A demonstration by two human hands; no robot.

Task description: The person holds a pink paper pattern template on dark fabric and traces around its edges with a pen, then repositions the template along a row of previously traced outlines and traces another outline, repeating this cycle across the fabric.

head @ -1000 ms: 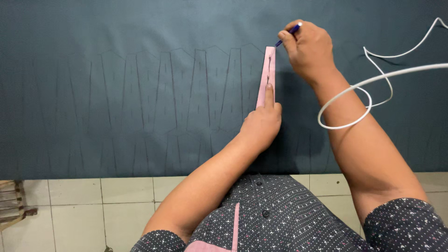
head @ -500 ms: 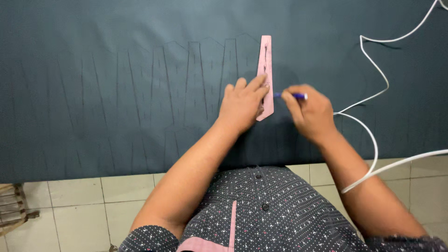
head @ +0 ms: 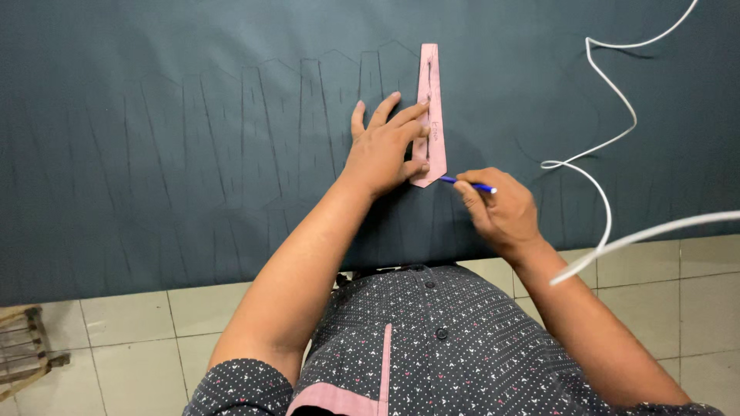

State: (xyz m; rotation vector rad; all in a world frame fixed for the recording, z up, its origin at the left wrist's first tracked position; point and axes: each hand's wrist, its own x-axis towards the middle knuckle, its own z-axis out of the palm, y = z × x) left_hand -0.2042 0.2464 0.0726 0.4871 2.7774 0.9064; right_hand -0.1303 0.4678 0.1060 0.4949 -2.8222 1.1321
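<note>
On top of the dark blue-green cloth [head: 154, 92], which covers the whole counter, lies a long pink paper pattern [head: 432, 115]. It's thin and flat, w/ a pointy end near the person and a slit cut down its upper part. Left hand [head: 385, 150] lies flat on the cloth, fingers spread, w/ fingertips [head: 420, 112] pressing on the pink pattern's left edge. This hand's grip is open; it holds nothing, just pushes down.

Right hand [head: 501, 212] is just beside the pattern's pointy end, a bit lower and to the right. Its grip is closed tight around a blue pen [head: 466, 185]. The pen's tip pokes out to the left and sits right by the pattern's bottom corner; can't tell if it touches the cloth.

Lots of drawn outlines [head: 270, 131], same pointy shape, sit side by side on the cloth to the left of the pattern.

A white cord [head: 609, 131] wiggles over the cloth on the right side, well apart from the pattern, then hangs past the counter's edge. Below the edge is a pale tiled floor [head: 139, 323]. A bit of wood crate [head: 19, 347] shows at bottom left. Person wears a dark dotted shirt [head: 432, 339].
</note>
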